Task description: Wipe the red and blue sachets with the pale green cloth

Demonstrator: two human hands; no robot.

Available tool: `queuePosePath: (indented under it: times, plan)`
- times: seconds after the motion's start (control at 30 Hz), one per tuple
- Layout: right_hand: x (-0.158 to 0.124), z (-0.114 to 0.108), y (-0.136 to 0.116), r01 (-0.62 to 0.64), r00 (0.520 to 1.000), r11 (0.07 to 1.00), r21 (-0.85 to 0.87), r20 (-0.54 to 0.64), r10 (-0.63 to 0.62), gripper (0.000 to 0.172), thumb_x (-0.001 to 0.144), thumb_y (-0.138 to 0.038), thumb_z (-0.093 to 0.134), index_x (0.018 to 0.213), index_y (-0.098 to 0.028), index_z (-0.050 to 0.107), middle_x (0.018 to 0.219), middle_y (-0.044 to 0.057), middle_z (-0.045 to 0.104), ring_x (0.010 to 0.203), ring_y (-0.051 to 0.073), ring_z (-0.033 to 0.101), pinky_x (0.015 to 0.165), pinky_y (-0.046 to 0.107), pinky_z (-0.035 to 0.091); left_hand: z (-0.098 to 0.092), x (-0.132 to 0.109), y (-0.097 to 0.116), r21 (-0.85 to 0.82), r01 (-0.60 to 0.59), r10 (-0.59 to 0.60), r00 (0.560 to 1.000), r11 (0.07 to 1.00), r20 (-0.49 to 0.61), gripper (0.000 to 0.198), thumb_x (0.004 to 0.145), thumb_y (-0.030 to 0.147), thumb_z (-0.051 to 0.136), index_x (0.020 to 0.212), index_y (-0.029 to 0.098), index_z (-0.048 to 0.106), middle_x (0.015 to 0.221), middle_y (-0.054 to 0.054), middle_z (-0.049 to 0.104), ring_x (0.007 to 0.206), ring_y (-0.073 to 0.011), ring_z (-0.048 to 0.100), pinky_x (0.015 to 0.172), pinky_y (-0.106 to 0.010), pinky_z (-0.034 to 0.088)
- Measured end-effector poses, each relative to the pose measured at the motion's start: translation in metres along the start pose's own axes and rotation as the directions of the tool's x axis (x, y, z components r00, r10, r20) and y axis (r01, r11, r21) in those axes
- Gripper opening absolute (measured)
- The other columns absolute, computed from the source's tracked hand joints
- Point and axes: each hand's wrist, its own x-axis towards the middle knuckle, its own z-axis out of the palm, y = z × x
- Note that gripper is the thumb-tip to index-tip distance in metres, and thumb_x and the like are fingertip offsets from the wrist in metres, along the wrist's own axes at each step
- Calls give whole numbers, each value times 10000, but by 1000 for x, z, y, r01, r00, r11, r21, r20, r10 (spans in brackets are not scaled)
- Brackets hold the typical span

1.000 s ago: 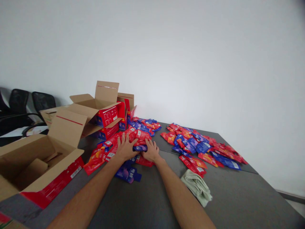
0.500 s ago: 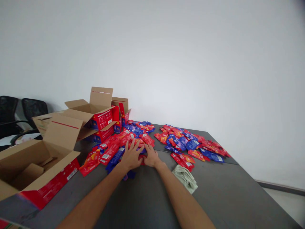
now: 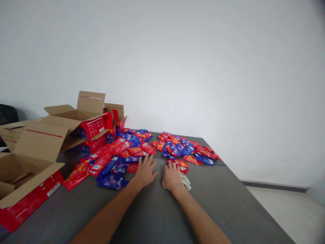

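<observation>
My left hand (image 3: 146, 172) is over the dark table with its fingers spread, beside the left pile of packets and holding nothing. A red packet (image 3: 132, 167) lies right by its wrist, and blue packets (image 3: 113, 180) lie further left. Low over the table, my right hand (image 3: 172, 177) has its fingers bent forward and apart, with no packet visible in it. Its fingertips are at the near edge of the red packets (image 3: 179, 163) of the right pile. A folded pale green cloth (image 3: 186, 181) sits just right of this hand, partly hidden by it.
Open cardboard boxes with red printed sides (image 3: 33, 200) stand on the left, with more boxes (image 3: 95, 127) behind them. The right pile of red and blue packets (image 3: 188, 150) lies towards the white wall. The table's right edge drops to a pale floor (image 3: 276, 200).
Both hands have come off the packets of the left pile. My right hand has moved right, towards the cloth and right pile; the left hand's fingers have spread. The view has turned right.
</observation>
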Motion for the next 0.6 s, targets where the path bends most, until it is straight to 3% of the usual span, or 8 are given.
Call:
queuePosePath:
  times: [0.23, 0.33, 0.5, 0.6]
  plan:
    - [-28, -8, 36, -117, 993, 992, -53, -19, 116, 470, 797, -378, 618, 1195, -127, 627, 1296, 231, 547, 1239, 410, 416, 1029, 570, 270, 22, 19, 48, -107, -92, 97, 994, 990, 45, 553, 907, 348, 473, 1451, 249, 456, 1596, -99, 354, 1506, -332, 174, 1179, -610, 142]
    - [-33, -14, 50, -214, 977, 975, -53, -10, 214, 587, 803, -463, 638, 1282, -130, 579, 1347, 241, 516, 1225, 424, 447, 1014, 605, 278, 30, 36, 67, -179, -156, 169, 983, 971, 65, 565, 924, 273, 404, 1488, 245, 401, 1604, -77, 343, 1508, -289, 184, 1188, -565, 179]
    - [-41, -26, 61, -356, 920, 934, -31, 163, 356, 929, 670, -548, 779, 1460, -227, 409, 1430, 218, 460, 1243, 464, 460, 947, 699, 331, 43, 66, 95, -251, -192, 228, 966, 949, 120, 605, 912, 196, 367, 1515, 244, 354, 1600, -57, 356, 1490, -259, 233, 1188, -537, 195]
    - [-44, -28, 65, -367, 907, 930, 9, 224, 356, 905, 695, -418, 782, 1480, -254, 361, 1416, 208, 469, 1249, 426, 478, 879, 603, 449, 48, 73, 105, -240, -177, 213, 968, 955, 134, 567, 914, 228, 405, 1480, 257, 402, 1519, -76, 469, 1401, -274, 370, 1156, -534, 243]
